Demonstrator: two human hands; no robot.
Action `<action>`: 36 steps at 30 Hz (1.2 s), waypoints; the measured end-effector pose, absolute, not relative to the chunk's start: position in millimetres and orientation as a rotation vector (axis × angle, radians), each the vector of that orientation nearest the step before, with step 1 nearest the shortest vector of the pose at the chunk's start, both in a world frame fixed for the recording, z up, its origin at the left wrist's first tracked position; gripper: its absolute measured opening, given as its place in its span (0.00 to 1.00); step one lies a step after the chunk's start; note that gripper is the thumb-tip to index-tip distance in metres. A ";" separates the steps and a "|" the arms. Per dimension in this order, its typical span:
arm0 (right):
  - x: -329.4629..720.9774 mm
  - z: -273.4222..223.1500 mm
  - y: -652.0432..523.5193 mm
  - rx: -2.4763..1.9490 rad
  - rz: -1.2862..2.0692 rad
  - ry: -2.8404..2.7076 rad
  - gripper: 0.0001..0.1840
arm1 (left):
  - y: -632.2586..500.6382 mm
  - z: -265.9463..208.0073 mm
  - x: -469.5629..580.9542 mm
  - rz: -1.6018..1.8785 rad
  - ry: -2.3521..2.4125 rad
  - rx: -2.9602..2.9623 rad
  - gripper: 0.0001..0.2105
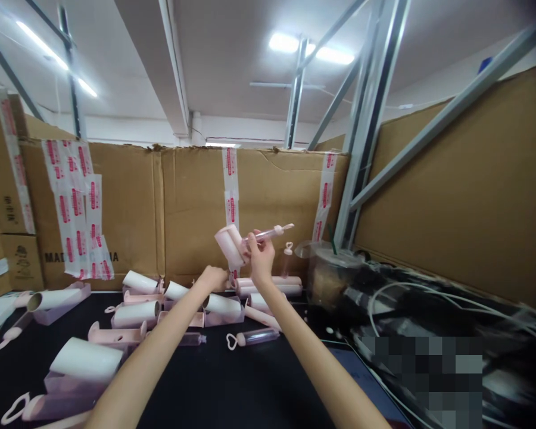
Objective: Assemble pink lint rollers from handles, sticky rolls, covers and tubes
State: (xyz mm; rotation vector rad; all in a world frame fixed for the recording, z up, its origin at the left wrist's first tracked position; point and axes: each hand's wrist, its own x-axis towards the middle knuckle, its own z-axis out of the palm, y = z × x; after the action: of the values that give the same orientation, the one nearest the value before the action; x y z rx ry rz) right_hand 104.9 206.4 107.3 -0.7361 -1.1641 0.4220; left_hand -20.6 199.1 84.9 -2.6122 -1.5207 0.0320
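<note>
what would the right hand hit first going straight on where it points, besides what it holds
Likely the taped cardboard panel ahead of the right hand, though one view leaves the depth between them unclear.

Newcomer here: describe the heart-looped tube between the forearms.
On the black table, look between left forearm and right forearm. A clear tube lies there, heart loop at its left end; the second tube shows no loop.

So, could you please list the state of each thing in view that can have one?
Right hand: closed on a clear tube
Left hand: fingers curled; grip unclear
Pink piece: raised, tilted
White rolls: lying on their sides
Middle heart-handled tube: lying flat
Back heart-topped tube: upright
Lidded cup: upright, brownish contents
Ceiling lights: on
Cardboard wall: standing, taped
</note>
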 end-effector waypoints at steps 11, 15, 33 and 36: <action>85.2 89.6 242.1 -0.925 0.490 -1.554 0.15 | 118.5 124.7 -72.1 -0.351 -1.337 -2.509 0.10; 85.7 81.9 244.3 -1.037 0.385 -1.768 0.15 | 82.2 134.5 -87.6 -0.600 -1.358 -2.388 0.08; 115.5 67.3 167.3 -1.154 -0.100 -2.132 0.16 | 40.8 28.9 -87.4 -2.263 -1.719 -3.069 0.20; 141.8 63.7 130.0 -1.171 -0.167 -2.267 0.07 | 34.6 10.1 -90.9 -2.293 -1.813 -3.150 0.19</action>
State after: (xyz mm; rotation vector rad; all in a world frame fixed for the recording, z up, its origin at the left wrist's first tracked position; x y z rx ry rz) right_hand 141.8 130.0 63.7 -1.1712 -2.2666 -0.1674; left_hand -90.9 34.6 10.1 -3.1501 -1.8128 -2.2927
